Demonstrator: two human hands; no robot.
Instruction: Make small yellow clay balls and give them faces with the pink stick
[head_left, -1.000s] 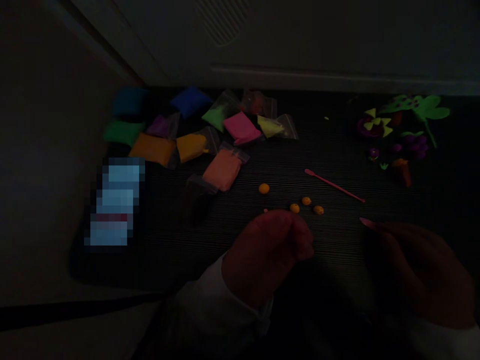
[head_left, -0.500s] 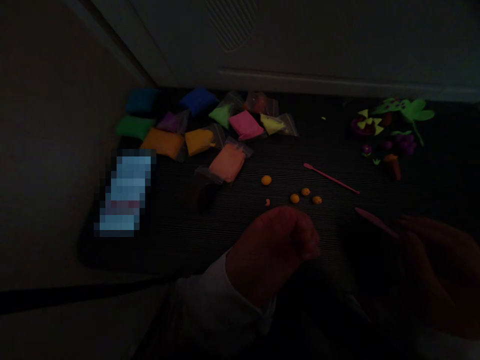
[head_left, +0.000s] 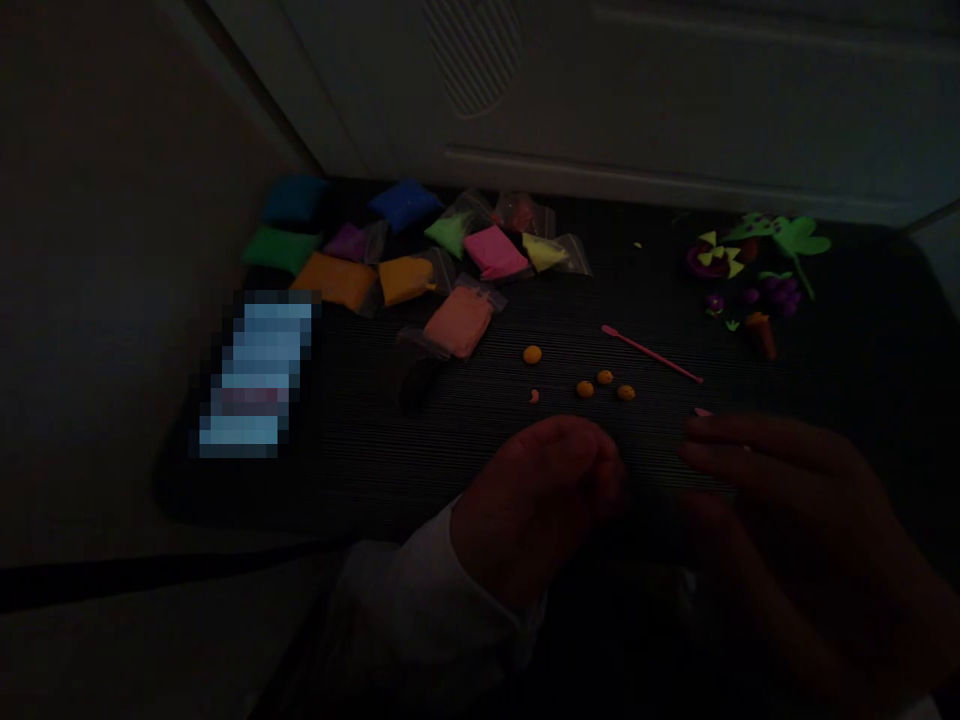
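The scene is very dark. My left hand point(head_left: 536, 505) is closed, thumb against curled fingers, in front of the small yellow-orange balls. Whatever lies inside its fingers is hidden. To its right, my right hand point(head_left: 802, 530) is open, its thumb apart from the stretched fingers, and I see nothing between them. The pointed tip of a pink modelling tool point(head_left: 703, 412) shows just beyond its fingertips; the rest is covered. Beyond the hands lie an orange ball point(head_left: 532, 355), several smaller speckled ones point(head_left: 585, 389) and a tiny curved peach piece point(head_left: 534, 397).
A thin pink stick point(head_left: 652, 353) lies behind the balls. Bags of coloured clay point(head_left: 460, 320) spread across the back left, near a lit phone point(head_left: 255, 375) with a blurred screen. Small clay shapes point(head_left: 780, 290) sit at the back right. A pale panel point(head_left: 675, 120) stands behind the table.
My right hand has moved left, away from the pink modelling tool's far end and closer to my left hand, and its fingers have spread. The view has shifted slightly.
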